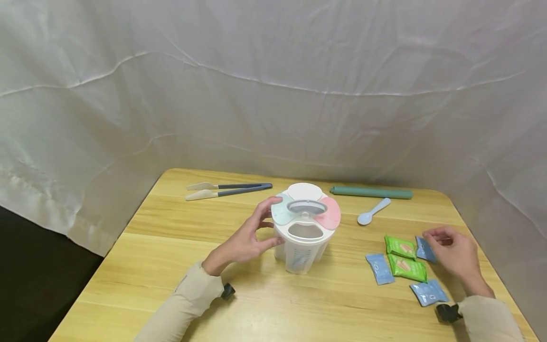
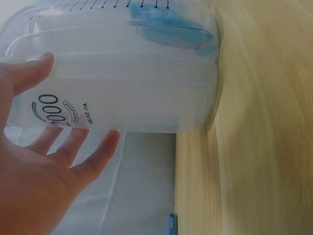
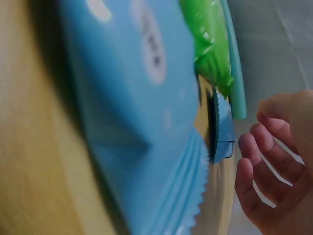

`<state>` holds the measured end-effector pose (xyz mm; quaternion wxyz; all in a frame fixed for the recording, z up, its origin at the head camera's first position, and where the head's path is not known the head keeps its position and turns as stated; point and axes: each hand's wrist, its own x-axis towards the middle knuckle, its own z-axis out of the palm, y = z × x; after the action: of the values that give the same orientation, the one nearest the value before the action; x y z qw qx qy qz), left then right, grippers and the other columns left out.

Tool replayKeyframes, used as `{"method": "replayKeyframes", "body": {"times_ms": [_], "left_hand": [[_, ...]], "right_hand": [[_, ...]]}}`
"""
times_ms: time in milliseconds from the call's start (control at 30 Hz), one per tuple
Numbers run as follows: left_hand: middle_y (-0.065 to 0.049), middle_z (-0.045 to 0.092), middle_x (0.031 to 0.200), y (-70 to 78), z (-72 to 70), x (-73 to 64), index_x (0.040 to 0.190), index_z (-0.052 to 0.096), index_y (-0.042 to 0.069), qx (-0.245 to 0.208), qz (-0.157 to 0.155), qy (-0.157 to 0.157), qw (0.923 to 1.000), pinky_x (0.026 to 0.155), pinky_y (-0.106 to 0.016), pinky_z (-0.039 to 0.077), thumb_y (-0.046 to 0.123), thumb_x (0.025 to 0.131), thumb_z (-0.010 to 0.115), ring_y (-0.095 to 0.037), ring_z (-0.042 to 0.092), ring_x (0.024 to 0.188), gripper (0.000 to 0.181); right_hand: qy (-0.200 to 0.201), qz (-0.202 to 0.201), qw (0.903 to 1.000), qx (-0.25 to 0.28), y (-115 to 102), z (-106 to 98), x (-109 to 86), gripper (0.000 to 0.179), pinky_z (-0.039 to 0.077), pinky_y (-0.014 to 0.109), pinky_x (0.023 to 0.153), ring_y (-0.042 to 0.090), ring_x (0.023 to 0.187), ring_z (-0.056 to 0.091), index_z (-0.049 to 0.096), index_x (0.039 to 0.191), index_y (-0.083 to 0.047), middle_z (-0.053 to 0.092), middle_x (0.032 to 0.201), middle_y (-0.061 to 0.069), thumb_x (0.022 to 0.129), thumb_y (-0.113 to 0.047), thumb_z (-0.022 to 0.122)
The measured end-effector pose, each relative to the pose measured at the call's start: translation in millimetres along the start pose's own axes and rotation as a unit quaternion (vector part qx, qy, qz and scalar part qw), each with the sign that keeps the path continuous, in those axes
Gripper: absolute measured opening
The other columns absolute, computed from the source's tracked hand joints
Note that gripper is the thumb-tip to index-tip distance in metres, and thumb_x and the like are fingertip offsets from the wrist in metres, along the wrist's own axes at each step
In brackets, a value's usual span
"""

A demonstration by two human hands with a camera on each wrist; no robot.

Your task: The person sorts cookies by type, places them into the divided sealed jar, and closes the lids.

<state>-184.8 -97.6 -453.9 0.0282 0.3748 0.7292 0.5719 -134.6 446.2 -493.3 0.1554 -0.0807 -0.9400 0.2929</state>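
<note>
A translucent storage container (image 1: 301, 254) stands upright on the table, with a round lid split into white, mint and pink flaps under a grey carry handle (image 1: 306, 207). Its front opening shows no flap, and a blue packet (image 2: 171, 29) lies inside near the bottom. My left hand (image 1: 248, 242) grips the container's left side, thumb on the front wall and fingers round the back. Over at the right, my right hand (image 1: 457, 254) hovers with loosely bent fingers beside a blue packet (image 1: 424, 249), holding nothing. Two green packets (image 1: 407, 268) lie just left of it.
Two more blue packets (image 1: 380, 269) lie around the green ones. A pale blue spoon (image 1: 373, 212) and a green rod-like tube (image 1: 371, 192) are behind them. Tongs (image 1: 231, 190) rest at the back left. Grey cloth (image 1: 273, 95) hangs behind the table.
</note>
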Motion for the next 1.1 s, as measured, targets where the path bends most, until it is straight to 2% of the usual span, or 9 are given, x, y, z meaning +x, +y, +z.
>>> {"method": "replayKeyframes", "body": {"times_ms": [200,367,467,600,667,767,900,1000,1100], "left_hand": [[-0.014,0.044,0.165,0.8,0.0,0.3,0.169,0.027,0.017,-0.006,-0.003,-0.002,1.0,0.112,-0.044,0.059,-0.003,0.093,0.082,-0.038,0.057,0.142,0.096],[-0.014,0.044,0.165,-0.8,0.3,0.3,0.169,0.027,0.016,-0.005,0.001,-0.002,1.0,0.112,-0.043,0.059,-0.003,0.093,0.082,-0.037,0.057,0.141,0.096],[-0.015,0.045,0.163,-0.9,0.2,0.2,0.169,0.027,0.015,-0.003,0.001,-0.002,1.0,0.112,-0.043,0.059,-0.003,0.093,0.082,-0.037,0.057,0.141,0.096],[-0.014,0.046,0.163,0.5,-0.2,0.1,0.168,0.027,0.015,-0.003,-0.005,-0.002,1.0,0.112,-0.042,0.059,-0.004,0.092,0.082,-0.035,0.057,0.141,0.096],[-0.014,0.046,0.162,1.4,-0.4,0.5,0.168,0.027,0.015,-0.003,-0.005,-0.002,1.0,0.112,-0.042,0.059,-0.004,0.092,0.082,-0.035,0.057,0.142,0.096],[-0.015,0.045,0.163,1.7,-0.5,1.2,0.168,0.027,0.015,-0.003,0.0,-0.001,1.0,0.112,-0.044,0.059,-0.004,0.092,0.082,-0.037,0.057,0.141,0.096],[-0.014,0.044,0.164,1.1,-0.3,1.1,0.169,0.027,0.017,-0.005,0.002,-0.003,1.0,0.112,-0.045,0.059,-0.003,0.093,0.082,-0.037,0.057,0.14,0.096],[-0.014,0.044,0.165,0.7,-0.1,0.4,0.169,0.027,0.018,-0.005,0.0,-0.006,1.0,0.113,-0.044,0.059,-0.003,0.093,0.082,-0.036,0.057,0.141,0.096],[-0.014,0.044,0.164,0.4,-0.6,-0.6,0.169,0.026,0.018,-0.002,0.001,-0.005,1.0,0.113,-0.044,0.059,-0.002,0.094,0.082,-0.036,0.057,0.141,0.096]], "right_hand": [[-0.024,-0.003,0.9989,-0.04,7,1,0.7,0.027,0.044,0.013,0.061,-0.016,0.072,0.051,0.079,0.106,-0.005,0.08,0.094,0.009,0.103,-0.032,0.077],[-0.05,0.003,0.9961,-0.072,8,1,2.3,0.039,0.043,0.02,0.061,-0.006,0.071,0.054,0.078,0.105,-0.003,0.079,0.094,0.014,0.102,-0.042,0.077],[-0.06,0.001,0.9937,-0.095,6,1,3.7,0.041,0.044,0.027,0.064,0.011,0.076,0.062,0.077,0.104,-0.001,0.076,0.094,0.017,0.102,-0.042,0.076],[-0.095,0.026,0.9879,-0.119,0,-4,6.1,0.052,0.047,0.037,0.063,0.039,0.087,0.068,0.07,0.11,0.005,0.073,0.101,0.03,0.105,-0.047,0.07],[-0.114,0.044,0.9844,-0.126,-3,-6,7.4,0.058,0.049,0.039,0.062,0.044,0.089,0.068,0.067,0.113,0.007,0.072,0.105,0.034,0.106,-0.051,0.066],[-0.128,0.061,0.9818,-0.126,-4,-8,8.3,0.062,0.051,0.039,0.062,0.046,0.091,0.068,0.065,0.116,0.007,0.071,0.109,0.036,0.106,-0.054,0.064],[-0.137,0.079,0.9811,-0.112,-6,-11,7.1,0.065,0.055,0.045,0.065,0.049,0.095,0.069,0.063,0.124,0.008,0.069,0.116,0.039,0.106,-0.055,0.065],[-0.124,0.074,0.9843,-0.101,-9,-12,5.5,0.061,0.053,0.041,0.061,0.043,0.088,0.069,0.062,0.13,0.008,0.069,0.115,0.038,0.105,-0.047,0.071],[-0.091,0.05,0.9902,-0.094,-15,-12,5.7,0.05,0.049,0.033,0.059,0.039,0.084,0.069,0.065,0.129,0.007,0.07,0.112,0.037,0.103,-0.034,0.075]]}}
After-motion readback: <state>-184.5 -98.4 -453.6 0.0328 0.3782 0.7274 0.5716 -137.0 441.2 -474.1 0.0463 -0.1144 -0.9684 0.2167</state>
